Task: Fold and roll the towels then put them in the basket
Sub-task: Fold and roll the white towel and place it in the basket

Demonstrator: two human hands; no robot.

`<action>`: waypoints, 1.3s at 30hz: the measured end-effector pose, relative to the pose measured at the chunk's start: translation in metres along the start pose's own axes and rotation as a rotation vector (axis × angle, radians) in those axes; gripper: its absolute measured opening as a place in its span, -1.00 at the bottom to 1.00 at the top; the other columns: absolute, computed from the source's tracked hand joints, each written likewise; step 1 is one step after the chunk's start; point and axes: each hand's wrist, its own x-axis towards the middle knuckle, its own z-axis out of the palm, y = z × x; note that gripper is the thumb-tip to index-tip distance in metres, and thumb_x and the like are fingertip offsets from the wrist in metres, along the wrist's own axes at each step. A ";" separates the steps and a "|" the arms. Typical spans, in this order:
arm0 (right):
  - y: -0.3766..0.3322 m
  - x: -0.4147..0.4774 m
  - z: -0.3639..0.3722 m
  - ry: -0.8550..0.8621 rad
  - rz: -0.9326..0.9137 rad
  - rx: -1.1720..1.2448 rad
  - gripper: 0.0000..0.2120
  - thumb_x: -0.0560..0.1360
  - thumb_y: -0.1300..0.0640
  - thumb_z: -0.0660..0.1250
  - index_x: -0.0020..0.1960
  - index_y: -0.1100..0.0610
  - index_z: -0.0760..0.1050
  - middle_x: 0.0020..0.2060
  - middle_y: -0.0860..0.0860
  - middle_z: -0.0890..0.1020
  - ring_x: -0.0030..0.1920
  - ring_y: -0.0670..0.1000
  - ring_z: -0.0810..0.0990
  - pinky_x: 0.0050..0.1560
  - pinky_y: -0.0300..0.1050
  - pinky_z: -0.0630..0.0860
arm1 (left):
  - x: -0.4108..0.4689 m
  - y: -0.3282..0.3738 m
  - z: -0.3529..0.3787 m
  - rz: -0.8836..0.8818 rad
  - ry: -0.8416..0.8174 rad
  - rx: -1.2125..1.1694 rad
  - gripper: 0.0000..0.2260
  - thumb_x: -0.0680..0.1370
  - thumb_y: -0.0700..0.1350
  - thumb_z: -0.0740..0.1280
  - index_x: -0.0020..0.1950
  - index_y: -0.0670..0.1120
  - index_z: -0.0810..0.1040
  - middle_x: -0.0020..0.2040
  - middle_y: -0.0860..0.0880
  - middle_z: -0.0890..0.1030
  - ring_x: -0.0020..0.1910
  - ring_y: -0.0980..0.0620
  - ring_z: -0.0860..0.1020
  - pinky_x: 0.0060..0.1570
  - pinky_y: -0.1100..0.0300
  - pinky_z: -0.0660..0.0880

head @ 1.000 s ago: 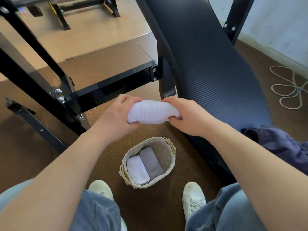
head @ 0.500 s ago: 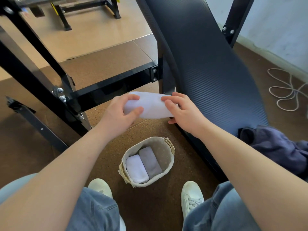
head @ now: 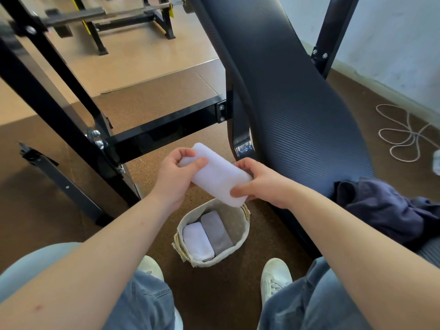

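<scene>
Basket (head: 236, 222) is sitting on the floor, holding a white rolled towel (head: 197, 242) and a grey rolled towel (head: 216, 232) side by side. Above it, left hand (head: 173, 177) and right hand (head: 264, 184) are gripping opposite ends of a tilted held roll (head: 219, 177).

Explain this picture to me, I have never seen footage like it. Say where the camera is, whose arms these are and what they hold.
No machine here: a person wears a camera on the head, looking down at their own arms. The left hand and right hand each grip an end of a rolled white towel, held above a small basket on the brown floor. In it lie a white roll and a grey roll side by side. A dark blue cloth lies on the black padded bench at right.
</scene>
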 end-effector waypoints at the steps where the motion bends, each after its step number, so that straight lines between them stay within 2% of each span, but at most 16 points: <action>1: 0.002 -0.001 0.000 -0.041 0.018 0.008 -0.38 0.42 0.29 0.54 0.36 -0.01 0.35 0.18 0.00 0.51 0.15 0.06 0.59 0.07 -0.01 0.69 | 0.000 -0.001 0.002 -0.017 -0.007 -0.038 -0.73 0.54 -0.21 0.47 0.13 0.00 0.46 0.19 -0.09 0.51 0.19 -0.21 0.55 0.07 -0.15 0.65; 4: 0.010 0.000 0.004 -0.100 0.071 -0.028 -0.43 0.45 0.18 0.55 0.34 -0.02 0.34 0.19 0.03 0.52 0.16 0.06 0.60 0.10 0.04 0.68 | 0.001 -0.009 0.007 -0.060 -0.038 -0.056 -0.54 0.52 -0.24 0.47 0.33 -0.02 0.37 0.24 -0.14 0.48 0.18 -0.22 0.54 0.04 -0.11 0.65; 6: 0.013 0.003 0.006 -0.087 0.082 0.009 -0.53 0.49 0.03 0.52 0.28 -0.03 0.36 0.19 0.04 0.54 0.17 0.06 0.61 0.16 0.08 0.66 | 0.002 -0.017 0.009 -0.095 -0.045 -0.090 -0.48 0.52 -0.26 0.46 0.40 -0.01 0.35 0.26 -0.15 0.48 0.17 -0.22 0.55 -0.02 -0.07 0.65; 8: 0.017 0.010 0.005 -0.073 0.092 0.094 -0.52 0.50 -0.03 0.51 0.30 -0.05 0.36 0.21 0.03 0.54 0.19 0.08 0.62 0.21 0.12 0.63 | 0.004 -0.025 0.011 -0.156 -0.067 -0.160 -0.46 0.52 -0.28 0.45 0.42 0.01 0.35 0.27 -0.17 0.49 0.15 -0.23 0.58 -0.07 -0.05 0.66; 10: 0.023 0.018 0.004 -0.108 0.114 0.172 -0.43 0.49 0.00 0.52 0.39 -0.07 0.31 0.25 0.04 0.54 0.21 0.11 0.61 0.24 0.16 0.61 | 0.007 -0.035 0.014 -0.194 -0.113 -0.152 -0.47 0.53 -0.29 0.44 0.42 0.03 0.36 0.27 -0.17 0.50 0.14 -0.23 0.58 -0.08 -0.03 0.67; 12: 0.033 0.027 0.008 -0.141 0.137 0.211 -0.42 0.49 0.06 0.52 0.39 -0.10 0.30 0.26 0.06 0.55 0.21 0.14 0.62 0.23 0.19 0.61 | 0.011 -0.045 0.017 -0.231 -0.146 -0.142 -0.47 0.53 -0.30 0.44 0.42 0.03 0.38 0.27 -0.18 0.50 0.15 -0.24 0.58 -0.10 -0.02 0.67; 17: 0.071 0.060 0.024 -0.019 0.203 0.246 -0.48 0.46 0.10 0.54 0.32 -0.11 0.39 0.17 0.03 0.58 0.12 0.12 0.64 0.08 0.14 0.66 | 0.035 -0.090 0.017 -0.293 -0.089 -0.088 -0.55 0.52 -0.23 0.49 0.32 0.06 0.44 0.27 -0.14 0.51 0.16 -0.18 0.59 -0.03 -0.07 0.67; 19: 0.089 0.077 0.030 0.052 0.196 0.131 -0.49 0.46 0.04 0.55 0.30 -0.14 0.38 0.16 -0.05 0.57 0.11 0.05 0.62 0.07 0.12 0.66 | 0.048 -0.118 0.016 -0.322 -0.062 0.039 -0.59 0.54 -0.14 0.48 0.33 0.08 0.44 0.27 -0.09 0.52 0.19 -0.11 0.58 0.06 -0.14 0.66; 22: 0.117 0.101 0.036 0.159 0.179 -0.022 -0.54 0.50 0.02 0.51 0.29 -0.12 0.36 0.11 -0.10 0.55 0.08 -0.01 0.59 0.02 -0.02 0.64 | 0.061 -0.161 0.013 -0.411 -0.026 0.291 -0.62 0.60 -0.03 0.39 0.40 0.07 0.42 0.28 -0.04 0.54 0.18 -0.01 0.56 0.07 -0.12 0.65; 26: 0.154 0.129 0.053 0.207 0.268 -0.108 -0.53 0.52 0.02 0.48 0.32 -0.11 0.32 0.12 -0.09 0.51 0.09 -0.02 0.55 0.04 -0.06 0.60 | 0.057 -0.215 0.010 -0.320 -0.275 0.873 -0.61 0.63 -0.06 0.31 0.47 0.01 0.44 0.37 0.00 0.56 0.25 0.01 0.55 0.18 0.12 0.52; 29: 0.180 0.146 0.069 0.179 0.278 -0.136 -0.48 0.56 0.02 0.44 0.42 -0.13 0.29 0.24 -0.07 0.50 0.15 -0.03 0.51 0.11 0.00 0.58 | 0.051 -0.247 0.010 -0.280 -0.434 1.112 -0.59 0.63 -0.07 0.32 0.48 0.06 0.41 0.44 0.02 0.47 0.32 -0.01 0.52 0.28 0.07 0.48; 31: 0.194 0.154 0.077 0.171 0.247 -0.167 -0.46 0.59 0.06 0.40 0.50 -0.12 0.28 0.32 -0.07 0.48 0.22 -0.02 0.48 0.23 0.06 0.56 | 0.053 -0.264 0.010 -0.187 -0.568 1.252 -0.58 0.62 -0.05 0.31 0.50 0.06 0.40 0.47 0.00 0.43 0.38 -0.04 0.46 0.38 0.04 0.42; 33: 0.209 0.163 0.084 0.193 0.221 -0.235 -0.48 0.60 0.07 0.37 0.51 -0.09 0.29 0.37 -0.07 0.47 0.32 0.03 0.48 0.31 0.07 0.52 | 0.055 -0.278 0.009 -0.138 -0.687 1.382 -0.54 0.64 0.02 0.28 0.55 0.07 0.33 0.56 -0.04 0.31 0.51 -0.11 0.30 0.48 -0.06 0.30; 35: 0.224 0.171 0.092 0.216 0.232 -0.305 -0.50 0.62 0.09 0.33 0.52 -0.08 0.30 0.40 -0.04 0.48 0.36 0.07 0.48 0.32 0.04 0.49 | 0.057 -0.291 0.004 -0.190 -0.779 1.480 -0.45 0.65 0.15 0.23 0.62 0.15 0.17 0.67 -0.03 0.05 0.63 -0.20 0.04 0.51 -0.23 0.21; 37: 0.235 0.177 0.100 0.240 0.239 -0.374 -0.51 0.64 0.10 0.29 0.54 -0.05 0.29 0.41 -0.01 0.48 0.38 0.08 0.48 0.35 0.03 0.46 | 0.058 -0.306 -0.006 -0.267 -0.861 1.540 -0.36 0.63 0.27 0.20 0.64 0.24 0.01 0.67 0.03 -0.20 0.63 -0.27 -0.17 0.46 -0.39 0.22; 39: 0.243 0.185 0.110 0.269 0.245 -0.429 -0.51 0.64 0.10 0.27 0.55 -0.04 0.28 0.40 0.02 0.48 0.36 0.11 0.48 0.35 0.06 0.45 | 0.058 -0.320 -0.016 -0.257 -0.910 1.581 -0.31 0.60 0.31 0.19 0.64 0.28 -0.08 0.64 0.04 -0.35 0.61 -0.31 -0.26 0.40 -0.44 0.26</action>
